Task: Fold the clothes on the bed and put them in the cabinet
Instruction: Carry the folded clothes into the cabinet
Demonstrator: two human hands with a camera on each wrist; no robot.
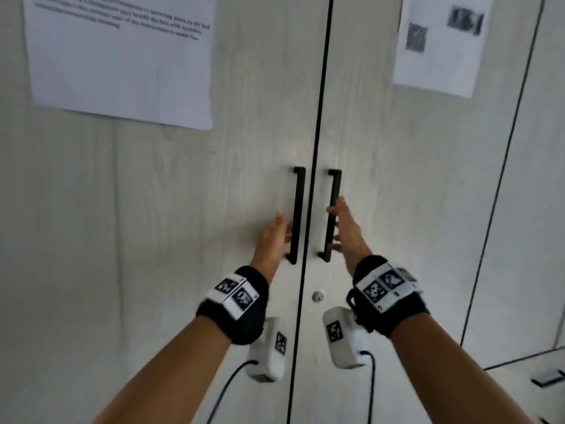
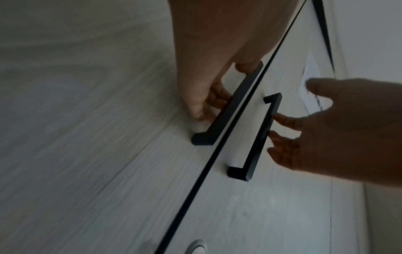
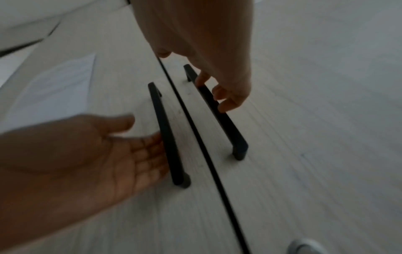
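Observation:
The pale wood-grain cabinet [image 1: 183, 209] fills the head view, both doors closed with a dark seam between them. My left hand [image 1: 273, 237] is at the black bar handle of the left door [image 1: 298, 215]. Its straight fingers [image 3: 152, 151] slip behind the bar [image 3: 167, 137] while the palm stays open. My right hand [image 1: 345, 228] is at the right door's handle [image 1: 333, 215], where its fingertips [image 3: 219, 92] touch the bar's outer edge [image 3: 222, 120] without closing round it. No clothes are in view.
Printed sheets are taped to the left door [image 1: 122, 56] and the right door [image 1: 440, 41]. A round keyhole lock [image 1: 318, 296] sits below the handles on the right door. Another cabinet panel [image 1: 535, 179] stands at the right, with a drawer handle [image 1: 547, 377] low down.

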